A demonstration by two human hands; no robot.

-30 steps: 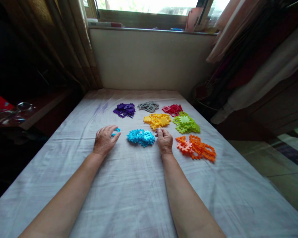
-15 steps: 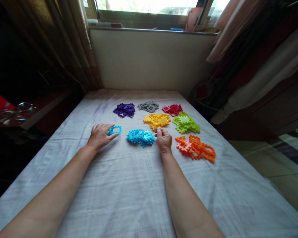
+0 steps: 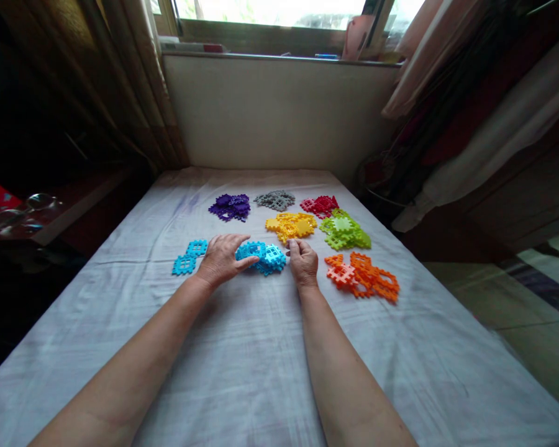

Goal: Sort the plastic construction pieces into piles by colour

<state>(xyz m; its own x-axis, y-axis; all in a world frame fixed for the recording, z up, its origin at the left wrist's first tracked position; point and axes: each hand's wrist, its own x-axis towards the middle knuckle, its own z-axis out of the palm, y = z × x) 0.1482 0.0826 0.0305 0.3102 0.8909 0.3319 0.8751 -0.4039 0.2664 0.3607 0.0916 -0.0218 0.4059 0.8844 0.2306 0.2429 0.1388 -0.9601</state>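
My left hand [image 3: 221, 259] reaches over the left end of a pile of blue plastic interlocking tiles [image 3: 271, 257]. Its thumb and fingers are spread apart, with no tile gripped between them. To the left of it lie two blue square tiles with toothed edges, one farther back [image 3: 197, 248] and one nearer [image 3: 184, 265]. At the right end of the blue pile, my right hand [image 3: 304, 262] rests with its fingers curled and closed. What those fingers hold, if anything, is hidden.
Yellow tiles [image 3: 291, 226] lie just behind the blue pile. Purple [image 3: 230, 207], grey [image 3: 274, 199] and red [image 3: 321, 205] heaps are farther back. Green tiles [image 3: 345, 230] and orange tiles [image 3: 366, 276] are on the right. All sit on a pale sheet [image 3: 242, 347] below a window.
My left hand has let go of a blue tile and moved right to the blue pile. Two blue tiles now show on its left. My right hand stays in place, still closed.
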